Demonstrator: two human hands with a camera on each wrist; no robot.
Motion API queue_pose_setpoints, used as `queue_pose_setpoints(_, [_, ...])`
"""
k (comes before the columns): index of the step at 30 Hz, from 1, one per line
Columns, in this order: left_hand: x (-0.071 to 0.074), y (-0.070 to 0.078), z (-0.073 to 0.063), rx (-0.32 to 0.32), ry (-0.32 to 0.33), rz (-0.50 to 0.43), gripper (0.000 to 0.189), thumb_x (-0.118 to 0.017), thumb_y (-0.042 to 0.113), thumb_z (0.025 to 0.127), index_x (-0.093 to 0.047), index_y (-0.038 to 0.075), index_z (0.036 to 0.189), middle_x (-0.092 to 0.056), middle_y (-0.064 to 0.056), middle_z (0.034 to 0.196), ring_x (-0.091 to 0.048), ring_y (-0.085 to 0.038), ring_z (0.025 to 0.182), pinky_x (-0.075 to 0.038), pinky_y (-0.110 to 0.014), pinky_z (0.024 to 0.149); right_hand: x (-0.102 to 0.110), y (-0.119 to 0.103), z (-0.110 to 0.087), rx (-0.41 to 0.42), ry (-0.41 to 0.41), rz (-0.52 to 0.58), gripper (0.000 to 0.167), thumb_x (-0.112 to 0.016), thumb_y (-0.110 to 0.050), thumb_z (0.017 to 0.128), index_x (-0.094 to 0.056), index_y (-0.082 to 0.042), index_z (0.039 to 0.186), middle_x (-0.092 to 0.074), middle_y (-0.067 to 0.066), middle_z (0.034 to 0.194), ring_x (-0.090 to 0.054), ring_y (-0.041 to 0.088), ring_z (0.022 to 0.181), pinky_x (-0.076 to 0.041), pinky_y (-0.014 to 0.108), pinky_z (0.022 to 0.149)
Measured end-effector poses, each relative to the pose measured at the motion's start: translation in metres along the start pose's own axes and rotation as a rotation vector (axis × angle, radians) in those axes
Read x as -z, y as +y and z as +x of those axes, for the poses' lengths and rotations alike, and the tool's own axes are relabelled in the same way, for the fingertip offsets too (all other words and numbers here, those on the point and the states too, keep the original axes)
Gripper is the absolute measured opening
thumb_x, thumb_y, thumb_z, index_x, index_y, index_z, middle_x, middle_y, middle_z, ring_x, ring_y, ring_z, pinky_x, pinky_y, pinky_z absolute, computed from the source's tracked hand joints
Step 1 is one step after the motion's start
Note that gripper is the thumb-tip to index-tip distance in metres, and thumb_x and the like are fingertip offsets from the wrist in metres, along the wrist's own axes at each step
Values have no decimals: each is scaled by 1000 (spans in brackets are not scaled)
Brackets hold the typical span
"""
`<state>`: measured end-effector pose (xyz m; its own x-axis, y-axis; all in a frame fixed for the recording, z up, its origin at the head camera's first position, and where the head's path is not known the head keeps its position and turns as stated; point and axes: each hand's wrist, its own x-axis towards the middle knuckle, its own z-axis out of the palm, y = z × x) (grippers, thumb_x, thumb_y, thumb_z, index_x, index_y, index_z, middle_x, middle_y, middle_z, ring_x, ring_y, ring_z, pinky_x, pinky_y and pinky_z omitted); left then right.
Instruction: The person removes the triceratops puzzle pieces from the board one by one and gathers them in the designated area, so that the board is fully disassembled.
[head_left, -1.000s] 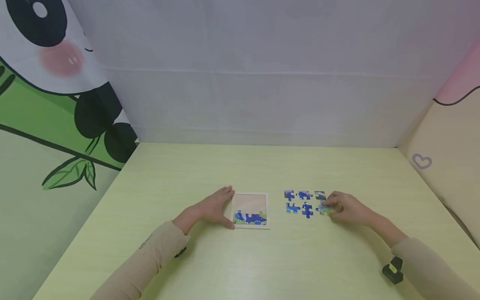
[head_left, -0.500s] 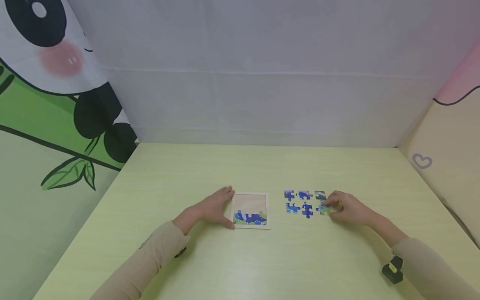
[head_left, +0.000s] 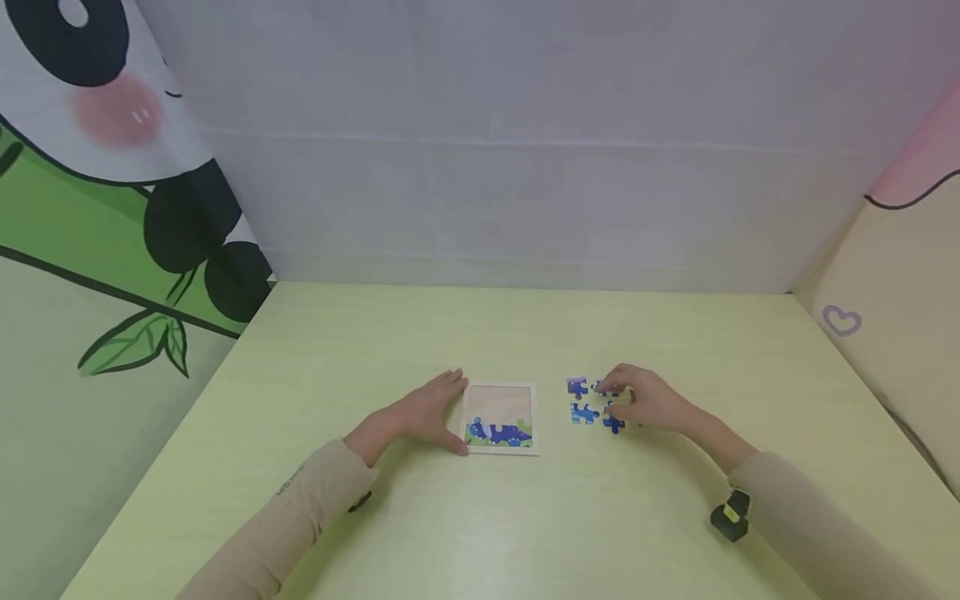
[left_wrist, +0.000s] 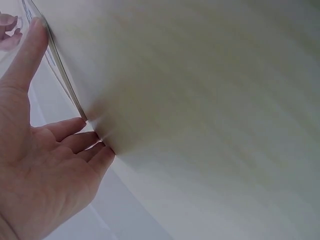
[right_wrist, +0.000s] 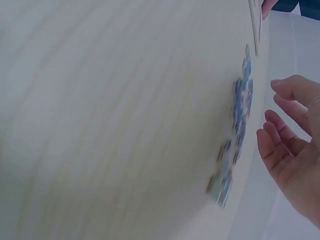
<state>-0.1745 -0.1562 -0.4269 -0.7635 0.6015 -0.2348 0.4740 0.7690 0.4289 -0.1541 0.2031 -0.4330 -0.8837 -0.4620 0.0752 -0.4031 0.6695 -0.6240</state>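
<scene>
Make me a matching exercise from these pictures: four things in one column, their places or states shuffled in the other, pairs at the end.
Things
1. left hand
2. wooden frame
3. right hand
4. heart drawing

Places and states
A. hovering over loose puzzle pieces
B. a purple outline on the side wall
C. partly filled, with fitted pieces along its near side
D. touching the frame's left side

Pairs: 1-D, 2-C, 3-A, 4-B

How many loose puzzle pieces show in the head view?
4: far-row left piece, far-row right piece (partly covered), near-row left piece, near-row right piece, all right of the frame. More, blurred in the right wrist view, likely hide behind the right hand.
</scene>
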Motion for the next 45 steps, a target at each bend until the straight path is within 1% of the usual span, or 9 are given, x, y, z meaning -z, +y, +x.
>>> queue_pose_setpoints(4, [0, 0, 0, -3, -1, -6, 107, -79, 45, 63, -22, 0, 142, -13, -17, 150, -7, -31, 138, -13, -44, 111, -13, -25, 20, 31, -33, 20, 31, -67, -9, 80, -61, 1, 108, -61, 8, 98, -53, 22, 86, -47, 24, 65])
queue_pose_setpoints(9, [-1, 0, 1, -1, -6, 0, 107, -79, 45, 63, -22, 1, 143, -13, -16, 150, -7, -31, 138, -13, -44, 111, -34, -51, 44, 57, -89, 16, 33, -67, -14, 81, -61, 0, 111, -62, 8, 100, -54, 19, 87, -47, 26, 68])
queue_pose_setpoints(13, [-2, -1, 2, 7, -10, 4, 106, -79, 45, 63, -23, 2, 143, -13, -15, 150, -8, -30, 138, -13, -44, 112, -55, -71, 57, 22, -154, 19, 36, -70, -16, 79, -62, -2, 110, -62, 4, 99, -53, 16, 86, -47, 27, 72])
queue_pose_setpoints(17, [-1, 0, 2, 9, -16, 4, 106, -79, 45, 64, -23, 2, 143, -13, -14, 150, -8, -29, 138, -14, -43, 112, -74, -85, 67, 38, -189, -7, 35, -70, -17, 79, -63, -3, 110, -62, 2, 98, -52, 12, 84, -47, 27, 74])
queue_pose_setpoints(21, [-1, 0, 1, 9, -18, 1, 106, -79, 45, 64, -23, 1, 143, -13, -14, 150, -7, -29, 138, -14, -44, 112, -86, -92, 75, 106, -210, -31, 33, -70, -16, 79, -63, -1, 108, -62, 2, 96, -51, 10, 80, -47, 24, 72])
queue_pose_setpoints(26, [1, 1, -2, 2, -20, -12, 105, -79, 43, 65, -22, 0, 142, -13, -16, 150, -6, -29, 138, -14, -44, 112, -96, -98, 81, 149, -221, -4, 30, -71, -11, 77, -65, 1, 104, -63, 3, 92, -52, 8, 76, -47, 20, 69])
queue_pose_setpoints(33, [1, 0, -4, 2, -26, -25, 105, -78, 44, 66, -21, 0, 143, -11, -16, 150, -6, -30, 138, -15, -46, 111, -103, -109, 82, 112, -216, 70, 29, -73, -2, 73, -66, 5, 100, -64, 5, 84, -53, 9, 72, -47, 18, 65])
queue_pose_setpoints(42, [0, -3, -4, -8, -23, -25, 107, -78, 45, 65, -21, 0, 143, -11, -16, 150, -5, -30, 138, -14, -46, 111, -106, -116, 81, 16, -172, 81, 27, -76, 0, 68, -66, 3, 93, -61, 2, 76, -53, 9, 69, -47, 18, 62])
queue_pose_setpoints(45, [0, -3, -5, -6, -20, -30, 107, -79, 44, 64, -21, 0, 143, -11, -16, 150, -5, -31, 138, -14, -46, 111, -107, -117, 81, 3, -167, 87, 25, -76, 1, 67, -65, 2, 90, -59, 2, 75, -52, 10, 68, -46, 19, 61])
